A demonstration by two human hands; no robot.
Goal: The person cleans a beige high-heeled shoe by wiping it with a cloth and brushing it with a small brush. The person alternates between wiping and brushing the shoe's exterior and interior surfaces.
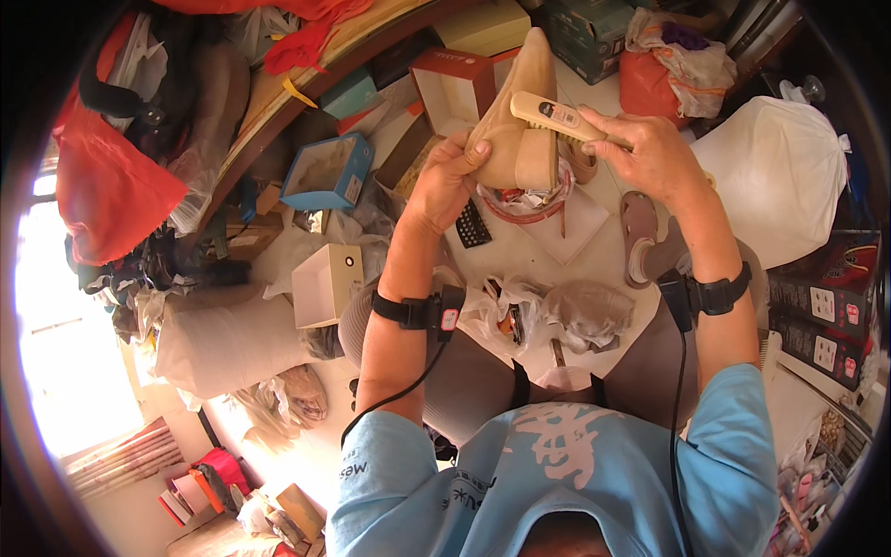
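My left hand (449, 174) grips a tan suede boot (505, 146) by its side, with the thumb on top. The boot is held up in front of me, its toe pointing away. A paler block heel (536, 160) faces my right. In my right hand (651, 153) is a shoe brush with a beige handle (557, 117), which bears a label. Its bristles face the boot and lie over the edge near the heel; whether they press on it I cannot tell. Below the boot is a round waste bin with a red rim (532, 212), lined with a bag and holding scraps.
Open shoe boxes, one blue (327, 170), one red (452, 87) and one cream (327, 285), lie ahead and left. Plastic bags (585, 313) rest between my legs. A stuffed white bag (773, 181) and black boxes (821, 306) stand right. A wooden table edge (271, 97) runs upper left.
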